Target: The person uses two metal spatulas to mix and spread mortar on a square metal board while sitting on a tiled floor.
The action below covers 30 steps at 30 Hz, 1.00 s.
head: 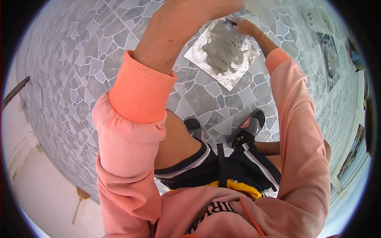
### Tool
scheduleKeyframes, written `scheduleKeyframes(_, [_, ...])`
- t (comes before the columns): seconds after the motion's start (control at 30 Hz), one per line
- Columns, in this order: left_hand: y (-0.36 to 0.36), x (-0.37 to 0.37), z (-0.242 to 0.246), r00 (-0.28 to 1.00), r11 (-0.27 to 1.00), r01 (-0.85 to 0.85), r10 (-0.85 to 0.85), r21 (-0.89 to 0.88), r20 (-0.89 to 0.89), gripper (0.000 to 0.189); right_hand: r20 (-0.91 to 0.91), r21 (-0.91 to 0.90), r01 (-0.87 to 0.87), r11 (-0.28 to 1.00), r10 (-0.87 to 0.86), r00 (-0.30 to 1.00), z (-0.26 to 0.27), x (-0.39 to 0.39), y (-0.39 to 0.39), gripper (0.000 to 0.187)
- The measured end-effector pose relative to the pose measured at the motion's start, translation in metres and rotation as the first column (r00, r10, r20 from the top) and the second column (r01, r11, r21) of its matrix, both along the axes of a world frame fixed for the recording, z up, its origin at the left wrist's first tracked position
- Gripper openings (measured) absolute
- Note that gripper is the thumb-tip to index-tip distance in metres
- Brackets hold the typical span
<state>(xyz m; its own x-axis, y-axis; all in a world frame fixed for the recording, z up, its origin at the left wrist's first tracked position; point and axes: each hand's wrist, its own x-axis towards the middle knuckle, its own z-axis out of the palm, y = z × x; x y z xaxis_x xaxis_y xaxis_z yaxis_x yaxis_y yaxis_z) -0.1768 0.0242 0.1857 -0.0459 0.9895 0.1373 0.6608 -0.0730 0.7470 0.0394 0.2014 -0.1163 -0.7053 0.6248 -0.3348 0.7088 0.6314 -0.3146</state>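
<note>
A square white board or tile (232, 81) lies cornerwise on the floor in front of me, with wet grey mortar (223, 50) spread over its middle and smears towards its edges. My right hand (244, 26) is at the board's far right side, its fingers closed around the dark end of a flat tool (229, 22), perhaps a trowel, most of which blends into the mortar. My left hand (227, 6) reaches across beyond the board's far corner; the top edge of the picture cuts it off, so its fingers and anything in them are hidden.
Grey stone-patterned floor tiles (205, 101) surround the board. A mortar-stained white bucket (316, 20) stands at the far right, beside a dark smeared panel (329, 59). My sandalled feet (247, 128) are close to the board's near corner. A pale wall (44, 190) rises at the left.
</note>
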Motion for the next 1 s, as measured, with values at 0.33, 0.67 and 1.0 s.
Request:
scheduleKeyframes(0.33, [-0.042,-0.025,-0.002,0.951,0.965,-0.260,0.252,-0.025,-0.181,0.027,-0.028,0.164,-0.378,0.911,0.388,0.921,0.060,0.016,-0.135,0.028])
scheduleKeyframes(0.67, [-0.054,-0.026,-0.010,0.940,0.958,-0.279,0.257,-0.069,-0.225,0.019,0.111,0.446,-0.447,0.775,0.448,0.887,0.060,0.045,-0.200,0.019])
scheduleKeyframes(1.0, [-0.043,-0.028,-0.013,0.919,0.944,-0.327,0.328,0.041,-0.218,0.020,0.003,0.198,-0.405,0.893,0.412,0.911,0.100,-0.008,-0.098,0.032])
